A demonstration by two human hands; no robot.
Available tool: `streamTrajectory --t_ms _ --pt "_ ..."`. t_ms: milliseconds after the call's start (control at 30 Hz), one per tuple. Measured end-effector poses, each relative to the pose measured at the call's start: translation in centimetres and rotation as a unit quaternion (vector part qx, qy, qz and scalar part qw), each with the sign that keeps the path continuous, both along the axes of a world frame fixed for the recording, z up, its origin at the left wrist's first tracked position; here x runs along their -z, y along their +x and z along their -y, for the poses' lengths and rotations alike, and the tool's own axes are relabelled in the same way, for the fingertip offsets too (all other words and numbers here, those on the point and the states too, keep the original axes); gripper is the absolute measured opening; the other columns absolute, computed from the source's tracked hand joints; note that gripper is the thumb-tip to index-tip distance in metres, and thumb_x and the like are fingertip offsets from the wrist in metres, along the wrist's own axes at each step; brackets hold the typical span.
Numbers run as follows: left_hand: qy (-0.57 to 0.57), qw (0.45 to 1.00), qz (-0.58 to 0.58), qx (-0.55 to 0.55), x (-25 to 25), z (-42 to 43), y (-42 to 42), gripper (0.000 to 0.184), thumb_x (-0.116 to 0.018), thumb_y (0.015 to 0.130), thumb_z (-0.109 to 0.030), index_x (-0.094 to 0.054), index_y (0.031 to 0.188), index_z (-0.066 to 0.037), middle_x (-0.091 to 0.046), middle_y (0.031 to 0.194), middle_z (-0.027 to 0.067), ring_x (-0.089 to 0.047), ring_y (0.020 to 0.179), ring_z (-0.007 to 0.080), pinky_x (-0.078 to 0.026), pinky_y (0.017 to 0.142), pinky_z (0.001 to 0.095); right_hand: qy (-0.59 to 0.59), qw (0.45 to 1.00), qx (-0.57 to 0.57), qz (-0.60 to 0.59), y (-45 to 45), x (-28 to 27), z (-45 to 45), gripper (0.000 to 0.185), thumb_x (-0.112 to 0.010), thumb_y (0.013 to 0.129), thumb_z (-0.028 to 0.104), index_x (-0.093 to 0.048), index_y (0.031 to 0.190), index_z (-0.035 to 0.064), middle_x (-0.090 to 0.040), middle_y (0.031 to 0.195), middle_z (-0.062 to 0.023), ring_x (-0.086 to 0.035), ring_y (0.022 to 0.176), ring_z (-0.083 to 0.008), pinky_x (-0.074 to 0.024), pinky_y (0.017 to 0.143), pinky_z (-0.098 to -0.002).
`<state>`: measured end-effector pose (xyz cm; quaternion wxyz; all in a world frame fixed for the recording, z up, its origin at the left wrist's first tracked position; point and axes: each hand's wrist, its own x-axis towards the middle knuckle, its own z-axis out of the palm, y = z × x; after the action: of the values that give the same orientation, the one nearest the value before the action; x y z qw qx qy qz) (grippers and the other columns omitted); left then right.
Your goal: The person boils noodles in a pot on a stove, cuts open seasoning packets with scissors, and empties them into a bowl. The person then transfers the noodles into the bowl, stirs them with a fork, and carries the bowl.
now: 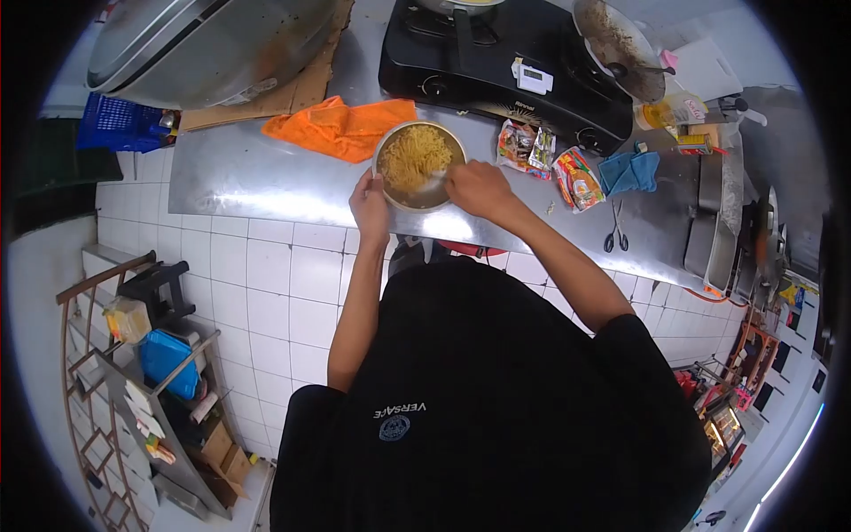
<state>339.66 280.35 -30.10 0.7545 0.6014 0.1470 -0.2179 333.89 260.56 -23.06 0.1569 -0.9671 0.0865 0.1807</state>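
A round metal bowl (387,197) of yellow noodles (417,152) is at the front edge of the steel counter. My left hand (369,206) grips its left rim, with the thumb on the edge. Over the right rim, my right hand (479,188) is closed around a thin, pale utensil (437,176) that reaches into the noodles. Whether it is a fork or a spoon I cannot make out. Touching or just behind the bowl lies a crumpled orange cloth (337,129).
A black gas stove (496,75) stands behind, bearing pans and a small white timer (533,78). To the right lie noodle packets (579,180), a blue cloth (628,172) and scissors (615,229). A large metal pot (222,58) is at back left.
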Motion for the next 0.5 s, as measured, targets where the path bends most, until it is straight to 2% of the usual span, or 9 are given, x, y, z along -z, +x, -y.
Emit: streamTrajectory --t_ms 33,167,267,300,400,500 --pt "0.008 1.000 0.005 -0.006 0.3 -0.1 0.3 0.034 -0.053 0.099 -0.013 -0.059 0.126 0.006 -0.064 0.109 0.0101 -0.058 0.100 0.0163 -0.044 0.091 0.0282 0.033 0.999 0.013 0.010 -0.8 0.1 0.7 0.028 -0.054 0.085 0.025 -0.073 0.089 0.0035 -0.068 0.087 -0.0262 -0.068 0.081 -0.0418 -0.0545 0.076 -0.0506" --pt "0.014 1.000 0.010 -0.017 -0.4 0.3 -0.2 0.034 -0.053 0.099 -0.013 -0.059 0.126 0.007 -0.063 0.109 0.0098 -0.058 0.100 0.0163 -0.044 0.091 0.0286 -0.019 0.998 0.048 -0.046 1.6 -1.4 0.4 0.028 -0.055 0.084 0.024 -0.072 0.092 0.0031 -0.069 0.094 -0.0244 -0.067 0.095 -0.0383 -0.0527 0.084 -0.0502" --pt "0.025 0.999 0.034 -0.002 -0.7 -0.1 0.1 0.035 -0.052 0.099 -0.013 -0.058 0.128 0.006 -0.064 0.116 0.0110 -0.058 0.105 0.0165 -0.044 0.093 0.0287 0.012 0.999 0.003 -0.033 0.0 -1.4 0.5 0.028 -0.054 0.084 0.023 -0.072 0.088 0.0022 -0.069 0.087 -0.0235 -0.067 0.090 -0.0402 -0.0536 0.080 -0.0506" --pt "0.031 0.999 0.041 0.000 -0.5 -0.2 -0.1 0.036 -0.051 0.099 -0.013 -0.057 0.129 0.006 -0.064 0.120 0.0116 -0.058 0.107 0.0166 -0.044 0.095 0.0287 -0.007 0.999 0.035 -0.020 0.2 -0.9 1.6 0.028 -0.055 0.084 0.024 -0.073 0.088 0.0034 -0.069 0.088 -0.0226 -0.067 0.089 -0.0406 -0.0533 0.082 -0.0502" --pt "0.010 1.000 0.010 0.010 -0.6 -0.4 -0.2 0.036 -0.052 0.099 -0.012 -0.057 0.129 0.007 -0.063 0.121 0.0125 -0.058 0.111 0.0174 -0.043 0.097 0.0291 -0.025 0.999 0.023 0.001 2.1 -0.1 1.3 0.029 -0.055 0.085 0.026 -0.073 0.091 0.0053 -0.069 0.093 -0.0231 -0.067 0.091 -0.0397 -0.0533 0.084 -0.0489" --pt "0.047 0.998 0.050 -0.012 0.4 -0.3 -0.1 0.034 -0.051 0.100 -0.014 -0.059 0.125 0.007 -0.064 0.115 0.0129 -0.059 0.105 0.0182 -0.044 0.095 0.0301 -0.015 1.000 -0.017 0.008 0.7 1.1 2.7 0.029 -0.054 0.084 0.028 -0.073 0.085 0.0051 -0.068 0.091 -0.0235 -0.067 0.085 -0.0415 -0.0540 0.079 -0.0491"
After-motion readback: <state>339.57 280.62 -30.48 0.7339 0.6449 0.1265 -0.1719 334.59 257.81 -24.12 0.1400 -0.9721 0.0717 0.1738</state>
